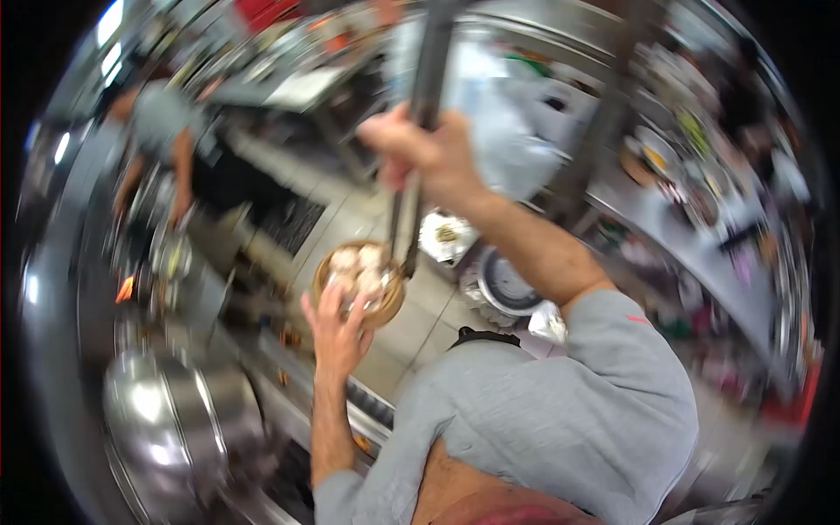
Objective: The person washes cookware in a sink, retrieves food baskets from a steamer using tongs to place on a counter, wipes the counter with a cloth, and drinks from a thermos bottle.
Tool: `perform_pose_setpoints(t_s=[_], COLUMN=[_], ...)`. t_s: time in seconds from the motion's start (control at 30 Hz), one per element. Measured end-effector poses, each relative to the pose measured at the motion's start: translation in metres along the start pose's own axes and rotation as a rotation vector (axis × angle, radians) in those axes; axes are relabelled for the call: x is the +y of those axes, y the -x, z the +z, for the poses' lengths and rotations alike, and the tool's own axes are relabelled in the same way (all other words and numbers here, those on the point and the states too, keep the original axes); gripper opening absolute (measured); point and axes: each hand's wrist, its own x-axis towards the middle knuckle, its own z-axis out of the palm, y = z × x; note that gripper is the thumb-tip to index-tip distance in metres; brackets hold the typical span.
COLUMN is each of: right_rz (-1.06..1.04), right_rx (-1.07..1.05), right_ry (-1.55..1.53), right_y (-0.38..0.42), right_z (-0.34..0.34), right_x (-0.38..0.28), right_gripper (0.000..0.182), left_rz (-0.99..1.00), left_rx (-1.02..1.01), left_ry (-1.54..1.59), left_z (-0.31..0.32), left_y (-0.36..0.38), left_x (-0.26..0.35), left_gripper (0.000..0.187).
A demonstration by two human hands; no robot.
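A round bamboo steamer (393,308) is in front of me, with several pale dumplings (345,257) inside. My right hand (429,157) is wrapped round long metal tongs (396,219), held high on their shafts and blurred by motion. The tips of the tongs straddle the steamer's far right rim. Reaching over the near left rim, my left hand (339,337) has its fingers spread, fingertips right at the dumplings. Part of the near rim is hidden behind these fingers.
Left stands a large shiny metal drum-shaped vessel (179,411). Beyond it a person in grey (171,122) bends over a work surface. A foil-lined dish (444,236) and a round dark-topped container (509,282) are to the right, near a steel counter (674,241) with bowls. Tiled floor (424,306) lies below.
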Motion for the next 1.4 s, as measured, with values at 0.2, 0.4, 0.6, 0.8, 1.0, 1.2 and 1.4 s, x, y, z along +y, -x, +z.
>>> perform_pose_setpoints(t_s=[0.2,0.4,0.6,0.8,1.0,1.2,1.4], right_rz=[-0.010,-0.061,-0.227,-0.439,-0.451,-0.481,-0.465], right_rx=[0.280,0.659,1.064,1.326,1.563,1.649,1.628], right_ry=[0.086,0.191,0.403,0.727,0.971,1.083,1.091], right_y=[0.069,0.167,0.286,0.425,0.515,0.562,0.552], right_z=[-0.053,-0.129,-0.204,-0.300,-0.375,-0.446,-0.536], right_x=[-0.020,-0.073,-0.164,-0.272,-0.369,-0.430,-0.472], right_gripper=[0.023,0.025,0.021,0.022,0.021,0.023,0.023], left_rz=[0.073,0.153,0.277,0.490,0.553,0.856,0.938], left_rx=[0.042,-0.049,-0.403,-0.674,-0.842,-0.920,-0.796], left_ry=[0.114,0.456,0.733,0.634,0.739,0.764,0.834], left_z=[0.060,0.115,0.146,0.181,0.224,0.236,0.244], left_y=[0.004,-0.024,-0.047,-0.055,-0.062,-0.103,-0.152], left_x=[0.013,0.103,0.217,0.335,0.482,0.626,0.733], left_gripper=[0.099,0.103,0.097,0.091,0.076,0.066,0.061])
